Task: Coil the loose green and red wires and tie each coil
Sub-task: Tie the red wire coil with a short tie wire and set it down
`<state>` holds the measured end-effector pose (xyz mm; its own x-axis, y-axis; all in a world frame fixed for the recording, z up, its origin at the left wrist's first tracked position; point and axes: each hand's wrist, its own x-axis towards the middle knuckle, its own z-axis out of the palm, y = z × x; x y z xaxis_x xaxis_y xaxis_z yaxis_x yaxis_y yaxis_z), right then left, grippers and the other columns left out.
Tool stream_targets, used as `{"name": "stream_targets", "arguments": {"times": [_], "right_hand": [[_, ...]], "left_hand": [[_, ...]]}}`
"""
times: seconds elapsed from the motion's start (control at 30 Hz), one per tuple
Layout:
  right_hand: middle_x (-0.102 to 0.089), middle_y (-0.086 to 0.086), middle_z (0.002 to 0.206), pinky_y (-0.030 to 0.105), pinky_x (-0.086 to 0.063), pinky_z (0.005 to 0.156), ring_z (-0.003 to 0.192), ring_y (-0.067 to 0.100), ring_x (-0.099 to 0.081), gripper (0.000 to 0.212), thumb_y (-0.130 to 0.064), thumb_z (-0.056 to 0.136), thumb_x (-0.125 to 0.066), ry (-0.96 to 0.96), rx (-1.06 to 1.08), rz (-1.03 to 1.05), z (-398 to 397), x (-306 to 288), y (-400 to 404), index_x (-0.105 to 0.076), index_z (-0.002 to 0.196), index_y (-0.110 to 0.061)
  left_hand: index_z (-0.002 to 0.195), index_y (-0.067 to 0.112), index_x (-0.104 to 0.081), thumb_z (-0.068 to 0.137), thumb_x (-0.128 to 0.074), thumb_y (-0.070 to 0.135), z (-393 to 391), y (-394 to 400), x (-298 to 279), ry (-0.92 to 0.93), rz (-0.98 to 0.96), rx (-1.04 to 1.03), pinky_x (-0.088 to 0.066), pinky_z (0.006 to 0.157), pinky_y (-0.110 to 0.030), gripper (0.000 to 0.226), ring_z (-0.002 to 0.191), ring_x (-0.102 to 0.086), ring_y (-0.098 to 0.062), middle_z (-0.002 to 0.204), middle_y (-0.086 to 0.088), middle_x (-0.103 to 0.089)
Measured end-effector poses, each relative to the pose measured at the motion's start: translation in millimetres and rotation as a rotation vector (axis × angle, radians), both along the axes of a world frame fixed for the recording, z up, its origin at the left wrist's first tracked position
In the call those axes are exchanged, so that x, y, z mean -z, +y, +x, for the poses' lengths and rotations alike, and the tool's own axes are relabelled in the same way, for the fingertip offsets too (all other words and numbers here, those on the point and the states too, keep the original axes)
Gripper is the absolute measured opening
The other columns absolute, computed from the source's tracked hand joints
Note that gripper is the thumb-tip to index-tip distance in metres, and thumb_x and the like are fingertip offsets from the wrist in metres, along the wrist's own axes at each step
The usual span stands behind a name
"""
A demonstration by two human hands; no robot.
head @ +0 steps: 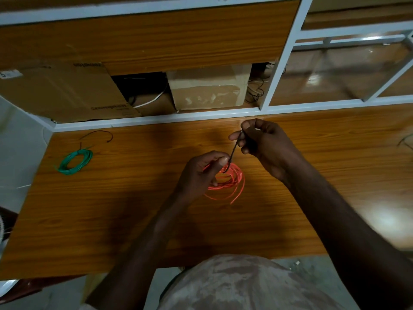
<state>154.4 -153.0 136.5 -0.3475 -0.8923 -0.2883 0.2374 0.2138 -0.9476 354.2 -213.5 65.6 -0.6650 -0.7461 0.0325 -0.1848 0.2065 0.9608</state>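
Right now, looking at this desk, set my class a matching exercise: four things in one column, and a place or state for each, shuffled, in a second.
Things:
1. green coil
2. red coil
3. black tie
4. cardboard boxes

Places or states:
A. under the raised shelf at the back
B. pulled taut between the left hand and right hand
C. lying alone at the desk's left, already tied
D. held at mid-desk, being tied

Pairs: 1-C, 2-D, 3-B, 4-A

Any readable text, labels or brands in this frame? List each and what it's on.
"Crompton": printed upside down on the large cardboard box, near edge; small line under it unreadable.
Second print on that box's far edge: upside down, too blurred.
White sticker on that box: too blurred.
Taped cardboard box: no text visible.
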Motion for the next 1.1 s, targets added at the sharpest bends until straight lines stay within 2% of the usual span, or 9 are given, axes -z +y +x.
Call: {"name": "stream_targets", "arguments": {"times": [0.17, 0.3, 0.5, 0.67, 0.73, 0.8, 0.9, 1.0, 1.1], "right_hand": [[-0.064, 0.01, 0.08, 0.027, -0.038, 0.053, 0.061, 0.017, -0.049, 0.015, -0.018, 0.112, -0.053, 0.097, -0.037, -0.103, 5, -3, -1, -0.061, 0.11, -0.006], [-0.054, 0.003, 0.072, 0.024, -0.036, 0.054, 0.061, 0.015, -0.043, 0.012, -0.016, 0.11, -0.054, 0.117, 0.028, -0.154, 6, -19, -11, -0.06, 0.102, -0.01], [-0.054, 0.0, 0.066, 0.029, -0.032, 0.055, 0.059, 0.018, -0.037, 0.017, -0.014, 0.112, -0.052, 0.174, 0.05, -0.207, 12, -29, -39, -0.06, 0.099, -0.008], [-0.066, 0.009, 0.075, 0.028, -0.038, 0.054, 0.059, 0.02, -0.046, 0.018, -0.014, 0.112, -0.051, 0.26, -0.004, -0.233, 22, -21, -51, -0.062, 0.108, 0.001], [-0.076, 0.015, 0.098, 0.029, -0.047, 0.057, 0.067, 0.025, -0.057, 0.025, -0.018, 0.112, -0.054, 0.297, -0.073, -0.193, 22, -17, -60, -0.062, 0.119, 0.004], [-0.075, 0.005, 0.121, 0.031, -0.058, 0.068, 0.083, 0.024, -0.07, 0.039, -0.037, 0.107, -0.061, 0.326, -0.24, -0.022, 27, -11, -65, -0.061, 0.139, -0.015], [-0.074, -0.009, 0.122, 0.032, -0.064, 0.082, 0.104, 0.013, -0.075, 0.048, -0.057, 0.095, -0.06, 0.426, -0.641, 0.185, 58, 15, -62, -0.064, 0.138, -0.036], [-0.08, 0.011, 0.108, 0.036, -0.062, 0.079, 0.099, 0.032, -0.075, 0.036, -0.04, 0.105, -0.061, 0.331, -0.789, 0.088, 106, 45, -68, -0.077, 0.12, -0.012], [-0.08, 0.016, 0.104, 0.037, -0.065, 0.08, 0.093, 0.033, -0.078, 0.029, -0.025, 0.107, -0.064, 0.26, -0.737, 0.034, 152, 69, -87, -0.075, 0.115, -0.001]], "left_hand": [[0.099, 0.026, -0.078, 0.099, -0.075, 0.023, -2, 4, 0, 0.02, 0.039, -0.065, -0.049, 0.047, -0.022, 0.004, 0.055, -0.065, -0.004, 0.084, 0.008, -0.075], [0.086, 0.024, -0.074, 0.097, -0.078, 0.02, -1, 6, 4, -0.033, 0.007, -0.087, -0.05, 0.054, -0.02, 0.013, 0.06, -0.062, 0.006, 0.068, 0.02, -0.068], [0.094, 0.012, -0.073, 0.102, -0.072, 0.018, 7, -1, 5, -0.002, -0.064, -0.063, -0.048, 0.072, -0.018, 0.011, 0.08, -0.067, -0.003, 0.082, 0.015, -0.07], [0.102, 0.016, -0.074, 0.106, -0.067, 0.025, 27, -4, 20, 0.003, -0.011, -0.153, -0.049, 0.056, -0.022, 0.013, 0.065, -0.062, 0.002, 0.083, 0.017, -0.068], [0.106, 0.023, -0.075, 0.107, -0.065, 0.029, 40, -9, 28, 0.007, 0.037, -0.241, -0.051, 0.05, -0.026, 0.012, 0.063, -0.064, 0.0, 0.085, 0.018, -0.069], [0.107, 0.029, -0.075, 0.107, -0.064, 0.032, 53, -16, 33, 0.034, 0.05, -0.289, -0.049, 0.051, -0.032, 0.011, 0.061, -0.062, -0.002, 0.08, 0.018, -0.068], [0.11, 0.03, -0.075, 0.107, -0.063, 0.035, 79, -34, 28, 0.063, 0.065, -0.346, -0.047, 0.052, -0.03, 0.013, 0.057, -0.058, -0.002, 0.071, 0.018, -0.064], [0.113, 0.023, -0.078, 0.104, -0.066, 0.034, 119, -59, 21, 0.016, 0.05, -0.399, -0.046, 0.046, -0.024, 0.018, 0.052, -0.056, -0.001, 0.062, 0.018, -0.063], [0.11, 0.032, -0.077, 0.098, -0.073, 0.039, 166, -80, 23, 0.0, 0.094, -0.379, -0.048, 0.046, -0.026, 0.014, 0.052, -0.058, -0.003, 0.062, 0.015, -0.064]]}}
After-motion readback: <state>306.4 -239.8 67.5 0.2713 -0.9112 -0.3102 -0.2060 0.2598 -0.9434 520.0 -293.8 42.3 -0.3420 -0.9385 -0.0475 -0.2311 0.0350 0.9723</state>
